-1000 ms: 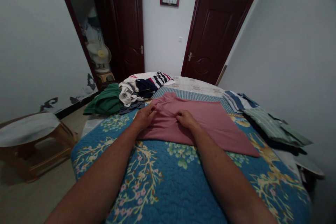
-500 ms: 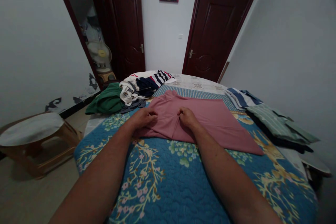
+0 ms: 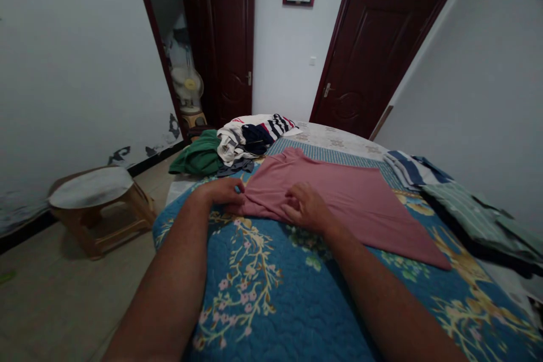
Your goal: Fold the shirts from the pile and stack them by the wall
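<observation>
A pink garment, probably a shirt (image 3: 352, 192), lies spread on a blue floral quilt (image 3: 297, 300). Its left end is bunched into creases, while the right part is fairly smooth. At that left end my left hand (image 3: 224, 191) pinches the cloth's edge between thumb and fingers. My right hand (image 3: 306, 207) is over the near middle of the garment, its fingers curved and apart, with no cloth visibly gripped. Part of the near edge is hidden behind my right hand and forearm.
Crumpled clothes lie at the far left, among them a green garment (image 3: 199, 154) and a navy one (image 3: 257, 139). Folded clothes (image 3: 479, 218) are stacked along the right edge. A stool (image 3: 91, 188) stands on the floor at left.
The view has swung left. My left hand has shifted to the garment's left edge. My right hand has let go of the pinched cloth, its fingers spreading, and has come nearer.
</observation>
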Motion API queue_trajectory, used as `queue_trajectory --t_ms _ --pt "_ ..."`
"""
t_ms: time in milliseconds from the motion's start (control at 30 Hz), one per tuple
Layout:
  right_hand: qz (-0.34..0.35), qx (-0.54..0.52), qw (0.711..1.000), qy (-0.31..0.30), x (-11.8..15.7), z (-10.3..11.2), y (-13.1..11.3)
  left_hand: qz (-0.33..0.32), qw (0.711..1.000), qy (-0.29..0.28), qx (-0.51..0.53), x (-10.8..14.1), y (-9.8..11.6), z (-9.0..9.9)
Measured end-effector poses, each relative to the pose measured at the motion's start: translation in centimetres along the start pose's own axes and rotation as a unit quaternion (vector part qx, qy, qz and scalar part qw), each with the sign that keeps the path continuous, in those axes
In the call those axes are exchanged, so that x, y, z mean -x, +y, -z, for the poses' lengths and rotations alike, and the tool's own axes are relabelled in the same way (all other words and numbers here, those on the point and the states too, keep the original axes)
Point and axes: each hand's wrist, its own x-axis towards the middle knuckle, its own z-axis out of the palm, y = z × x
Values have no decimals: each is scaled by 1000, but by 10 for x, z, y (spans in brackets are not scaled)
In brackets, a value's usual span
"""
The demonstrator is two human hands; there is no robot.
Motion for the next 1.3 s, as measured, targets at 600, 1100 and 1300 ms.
queue_trajectory --t_ms 600,1100,1300 --pt "-57 164 977 -126 19 -8 -32 22 999 26 24 -1 10 -12" --pt "-86 107 982 -126 18 -16 -24 18 994 60 92 -9 28 -24" --pt "-47 132 981 -136 18 -9 -37 39 957 108 266 -8 33 -25"
